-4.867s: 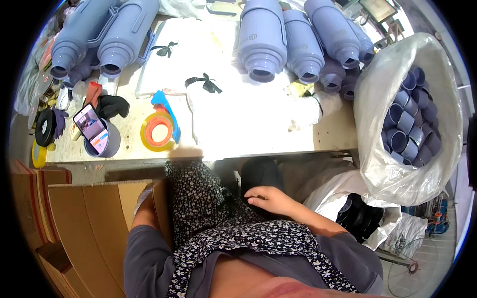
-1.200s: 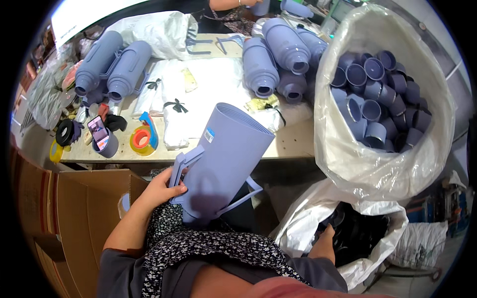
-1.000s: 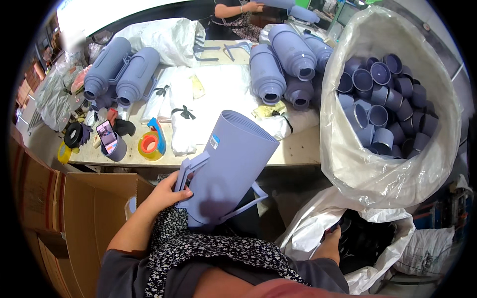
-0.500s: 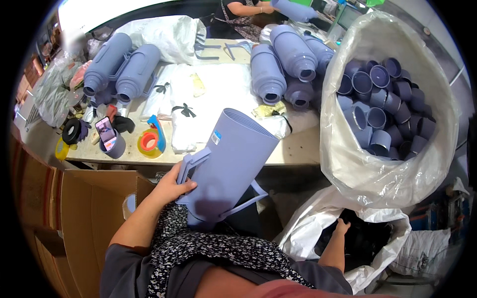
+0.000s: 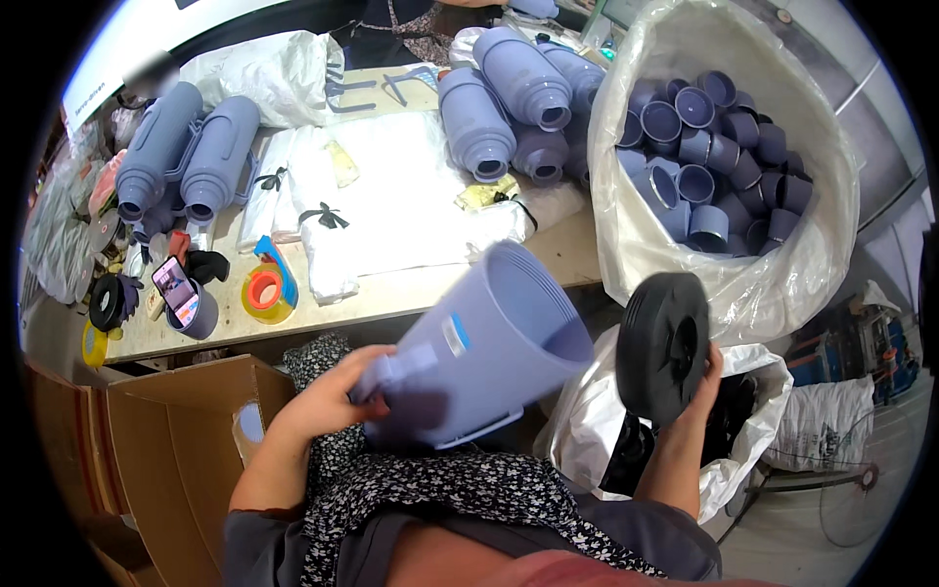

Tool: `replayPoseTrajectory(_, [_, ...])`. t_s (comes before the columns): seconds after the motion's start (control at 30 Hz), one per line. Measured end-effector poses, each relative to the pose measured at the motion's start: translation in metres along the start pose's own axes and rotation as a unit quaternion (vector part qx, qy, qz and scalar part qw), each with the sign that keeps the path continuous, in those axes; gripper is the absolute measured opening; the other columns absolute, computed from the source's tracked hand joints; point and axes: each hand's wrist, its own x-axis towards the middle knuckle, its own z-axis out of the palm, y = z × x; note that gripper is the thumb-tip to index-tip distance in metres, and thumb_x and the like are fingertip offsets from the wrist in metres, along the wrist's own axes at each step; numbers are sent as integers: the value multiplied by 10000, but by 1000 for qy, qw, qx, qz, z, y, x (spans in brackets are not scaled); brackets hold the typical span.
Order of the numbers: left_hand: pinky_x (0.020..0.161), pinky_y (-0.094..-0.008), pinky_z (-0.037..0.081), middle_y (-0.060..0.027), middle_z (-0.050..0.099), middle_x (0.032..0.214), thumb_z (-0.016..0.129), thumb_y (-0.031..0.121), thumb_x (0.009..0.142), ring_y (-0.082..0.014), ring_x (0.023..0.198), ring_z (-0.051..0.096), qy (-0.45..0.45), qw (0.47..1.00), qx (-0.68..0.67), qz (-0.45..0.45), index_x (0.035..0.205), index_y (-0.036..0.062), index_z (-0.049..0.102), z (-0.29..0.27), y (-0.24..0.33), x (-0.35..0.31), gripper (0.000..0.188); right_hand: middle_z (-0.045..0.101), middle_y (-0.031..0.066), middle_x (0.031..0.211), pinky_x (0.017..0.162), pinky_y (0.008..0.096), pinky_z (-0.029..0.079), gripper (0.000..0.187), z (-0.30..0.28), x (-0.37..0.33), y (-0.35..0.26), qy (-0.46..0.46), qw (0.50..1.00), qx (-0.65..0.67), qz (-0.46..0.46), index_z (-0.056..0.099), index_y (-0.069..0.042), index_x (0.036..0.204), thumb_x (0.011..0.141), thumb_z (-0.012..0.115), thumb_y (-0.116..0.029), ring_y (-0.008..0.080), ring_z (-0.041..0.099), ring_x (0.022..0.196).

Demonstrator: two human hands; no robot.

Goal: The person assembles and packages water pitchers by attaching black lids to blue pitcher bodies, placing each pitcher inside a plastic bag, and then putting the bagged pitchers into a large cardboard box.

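Observation:
My left hand is closed on the handle of a lavender-blue thermos flask body. The body is tilted over my lap, its wide open threaded end towards the right. A small blue-and-white sticker marks its side. In my right hand is a black threaded screw base, held by its rim just right of the flask's open end and apart from it. Below it, an open white sack contains more black pieces. My left fingers are partly hidden behind the handle.
Thermos flasks lie at the table's left and more at its right. A large plastic bag of lavender cups stands far right. A tape dispenser and a phone in a cup sit near the front edge. Lower left is a cardboard box.
My right hand has come up out of the white sack with the black screw base. The flask body has tilted further, its open end turning right and towards me. The view has shifted right.

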Motion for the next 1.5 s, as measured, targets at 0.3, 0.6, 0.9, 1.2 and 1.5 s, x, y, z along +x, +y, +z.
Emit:
replayPoseTrajectory(0.3, [992,-366,347,-166,398,1339,715,14,704,-297,1231,400,-23,957,114,266,1242,84,479,-3,-45,-1,592,576,136,1120,946,330,370,399,68,24,37,-228,752,-593,-174,541,8,1148,912,443,-298,226,526,1066])
replayPoseTrajectory(0.6, [1001,-366,337,-159,459,1293,709,126,740,-287,1211,425,-24,968,99,230,1319,39,395,-13,-44,13,664,595,154,955,821,414,434,675,105,28,32,-444,590,-561,-374,575,-2,1108,622,745,-438,291,564,877])
replayPoseTrajectory(0.9, [939,-336,396,-143,531,1207,678,378,762,-226,1111,509,47,997,37,42,1300,46,415,-13,-29,14,685,582,165,936,721,378,417,581,109,23,53,-372,631,-552,-398,579,17,1098,703,676,-397,303,545,807])
replayPoseTrajectory(1.2, [920,-299,376,-99,553,1105,682,361,762,-174,1043,503,61,991,14,119,1241,9,448,-16,-32,21,639,592,167,886,727,366,422,515,114,19,62,-374,655,-567,-332,595,32,1069,732,649,-353,299,557,793])
replayPoseTrajectory(1.5, [768,-312,471,-91,621,983,681,165,773,-181,874,596,75,997,10,9,1118,33,537,11,-39,14,396,584,142,865,742,345,420,427,104,28,73,-354,662,-608,-259,603,-9,1076,730,664,-251,292,548,818])
